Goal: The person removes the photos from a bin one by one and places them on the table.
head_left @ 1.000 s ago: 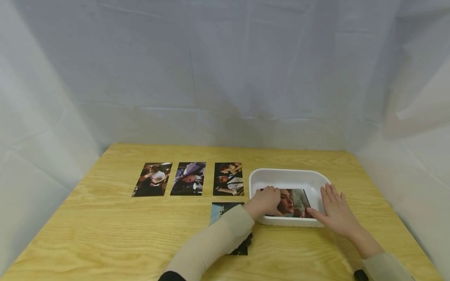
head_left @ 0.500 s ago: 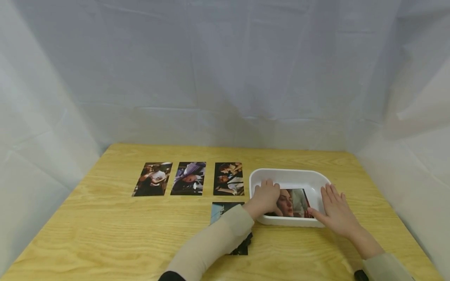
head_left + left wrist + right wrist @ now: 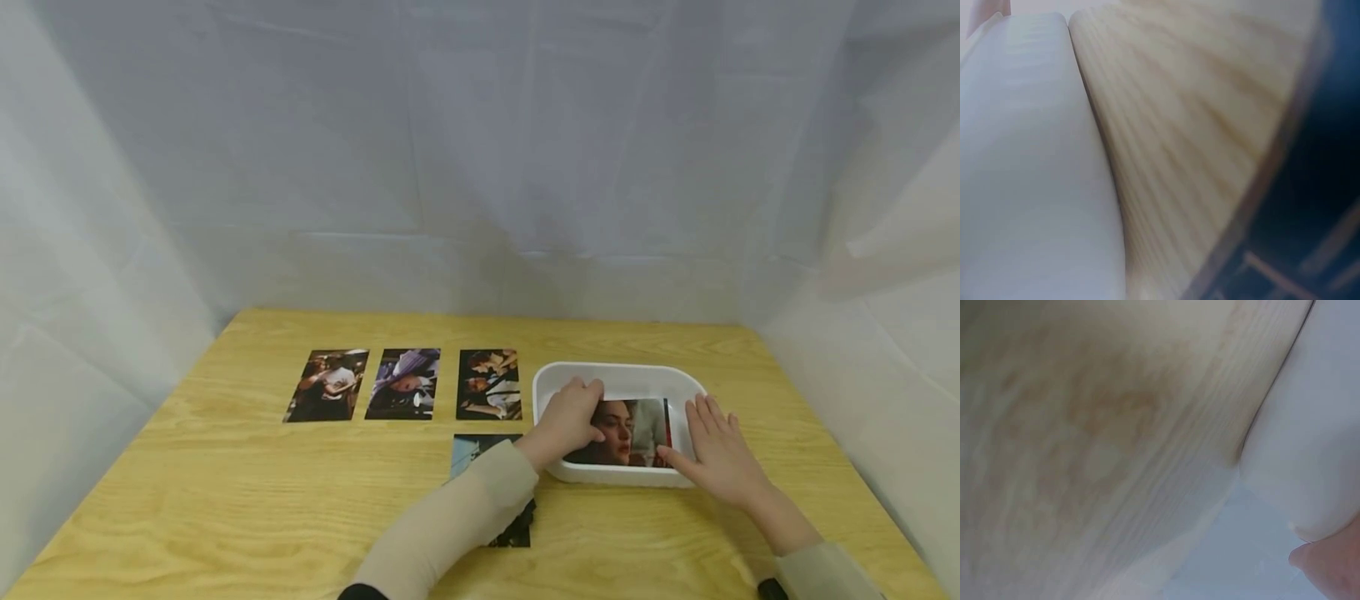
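In the head view a white tray (image 3: 630, 477) stands on the right part of the wooden table. Inside it lies a photo print (image 3: 622, 433) of a person's head against a pale background. My left hand (image 3: 566, 421) reaches over the tray's front left side and rests on the print's left end, which it hides; thumb and forefinger are spread apart. Against the right rim lies my right hand (image 3: 720, 454), fingers extended and thumb toward the print's right edge. The left wrist view shows the tray's outer wall (image 3: 1029, 162); a fingertip (image 3: 1329, 562) touches the rim in the right wrist view.
Left of the tray lie three photo prints in a row: one (image 3: 327, 386), another (image 3: 403, 384) and a third (image 3: 488, 385). Further prints (image 3: 517, 529) lie nearer, partly under my left forearm. White sheeting (image 3: 450, 167) hangs behind the wooden table (image 3: 262, 500) and at both sides.
The print in the tray has turned straighter and shifted slightly right, so its right edge stands more upright. My left hand's fingers have moved right and up a little. The right hand has stayed put.
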The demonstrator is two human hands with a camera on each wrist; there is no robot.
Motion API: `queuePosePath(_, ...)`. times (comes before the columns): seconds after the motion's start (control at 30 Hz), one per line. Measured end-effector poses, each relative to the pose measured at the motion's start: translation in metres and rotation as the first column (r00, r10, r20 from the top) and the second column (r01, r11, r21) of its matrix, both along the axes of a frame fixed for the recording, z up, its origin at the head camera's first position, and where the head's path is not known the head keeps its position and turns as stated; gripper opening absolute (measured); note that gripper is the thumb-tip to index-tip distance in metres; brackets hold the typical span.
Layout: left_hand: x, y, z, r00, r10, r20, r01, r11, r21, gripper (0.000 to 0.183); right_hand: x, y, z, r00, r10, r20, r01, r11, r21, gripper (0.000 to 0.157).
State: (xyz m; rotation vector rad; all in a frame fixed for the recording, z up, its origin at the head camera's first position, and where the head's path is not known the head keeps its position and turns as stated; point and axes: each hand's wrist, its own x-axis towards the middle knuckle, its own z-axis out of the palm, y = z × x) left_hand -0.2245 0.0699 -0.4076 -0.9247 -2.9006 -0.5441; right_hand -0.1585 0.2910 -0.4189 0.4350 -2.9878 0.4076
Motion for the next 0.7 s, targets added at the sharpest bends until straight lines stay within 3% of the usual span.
queuePosePath(0.33, 0.0012, 0.0002, 0.0007, 0.999, 0.028, -0.043, -0.025, 0.998, 0.053, 0.038, 0.0005, -0.0008, 0.0015, 1.000, -0.003, 0.030, 0.004, 1.000, -0.006, 0.085)
queuePosePath(0.5, 0.0007, -0.0002, 0.0002, 0.997, 0.046, -0.058, -0.038, 0.990, 0.139, 0.029, 0.0009, -0.0009, 0.0017, 1.000, -0.002, 0.028, 0.002, 1.000, -0.012, 0.085)
queuePosePath(0.6, -0.0005, -0.0008, 0.0002, 0.996, 0.055, -0.065, -0.039, 0.973, 0.228, 0.022, 0.0009, -0.0007, 0.0013, 1.000, -0.001, 0.029, 0.001, 1.000, -0.013, 0.085)
queuePosePath(0.7, -0.0011, -0.0030, 0.0002, 0.998, 0.051, -0.023, -0.040, 0.934, 0.356, 0.016, 0.0006, -0.0001, -0.0001, 1.000, 0.001, 0.023, -0.001, 1.000, -0.007, 0.085)
